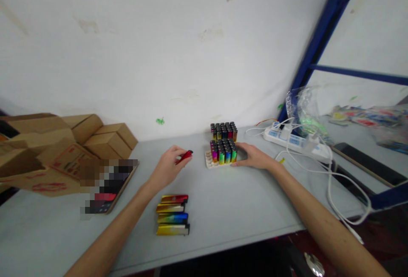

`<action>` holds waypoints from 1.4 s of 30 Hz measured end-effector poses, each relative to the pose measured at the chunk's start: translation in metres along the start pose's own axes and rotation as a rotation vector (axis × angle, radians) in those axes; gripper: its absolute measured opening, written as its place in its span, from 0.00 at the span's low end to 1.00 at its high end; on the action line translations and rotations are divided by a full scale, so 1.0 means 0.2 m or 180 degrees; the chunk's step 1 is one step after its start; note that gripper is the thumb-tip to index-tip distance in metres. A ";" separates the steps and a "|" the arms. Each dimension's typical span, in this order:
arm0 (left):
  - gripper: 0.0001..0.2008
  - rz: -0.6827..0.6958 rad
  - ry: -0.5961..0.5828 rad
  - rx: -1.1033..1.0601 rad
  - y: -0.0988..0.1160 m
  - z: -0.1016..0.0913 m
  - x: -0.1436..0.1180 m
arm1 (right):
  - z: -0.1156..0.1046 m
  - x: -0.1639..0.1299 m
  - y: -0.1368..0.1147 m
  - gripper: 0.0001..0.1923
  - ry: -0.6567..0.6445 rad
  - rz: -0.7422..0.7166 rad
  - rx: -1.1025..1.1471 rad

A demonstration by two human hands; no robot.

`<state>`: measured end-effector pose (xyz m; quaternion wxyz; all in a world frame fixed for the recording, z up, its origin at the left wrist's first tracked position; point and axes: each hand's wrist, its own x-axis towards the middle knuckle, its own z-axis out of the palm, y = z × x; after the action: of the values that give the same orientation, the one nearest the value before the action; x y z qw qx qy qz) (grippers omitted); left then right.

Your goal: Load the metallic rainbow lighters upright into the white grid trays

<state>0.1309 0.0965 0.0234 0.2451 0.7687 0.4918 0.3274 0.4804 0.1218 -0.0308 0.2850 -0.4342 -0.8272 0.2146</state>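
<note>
My left hand (168, 164) pinches a red lighter (184, 156) with a black top, held above the table to the left of the white tray (208, 159). Colourful lighters (222, 154) stand upright in that tray, and some holes on its left side hold none. Around the tray's right end curls my right hand (251, 156), thumb at the front and fingers toward the back. Nearer the front edge, several lighters (172, 217) lie flat in a column, yellow blended with red, silver and blue. A second block of upright lighters (224, 131) stands behind the tray.
Cardboard boxes (108, 143) and a phone (111, 187) with a blurred-out screen are on the left. To the right lie a white power strip (296, 143) with tangled cables and another phone (369, 164). A blue metal frame (314, 52) rises there beside the wall.
</note>
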 end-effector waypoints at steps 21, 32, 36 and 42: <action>0.16 -0.0629 -0.0095 -0.2003 0.16 0.16 -0.07 | -0.01 -0.01 0.00 0.40 -0.0069 0.0137 -0.0131; 0.27 -0.0851 -0.0292 -0.2063 0.11 0.17 -0.06 | -0.01 -0.01 0.01 0.41 -0.0031 0.0099 -0.0155; 0.26 -0.0938 -0.0406 -0.2504 0.13 0.16 -0.05 | -0.01 -0.01 0.01 0.42 -0.0087 0.0116 -0.0256; 0.23 -0.1216 -0.0486 -0.2627 0.15 0.16 -0.06 | -0.01 -0.02 0.00 0.41 -0.0046 0.0126 -0.0206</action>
<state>0.1686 0.0727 0.0195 0.6222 0.5242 0.4337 0.3873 0.4826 0.1190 -0.0309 0.2606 -0.4579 -0.8269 0.1965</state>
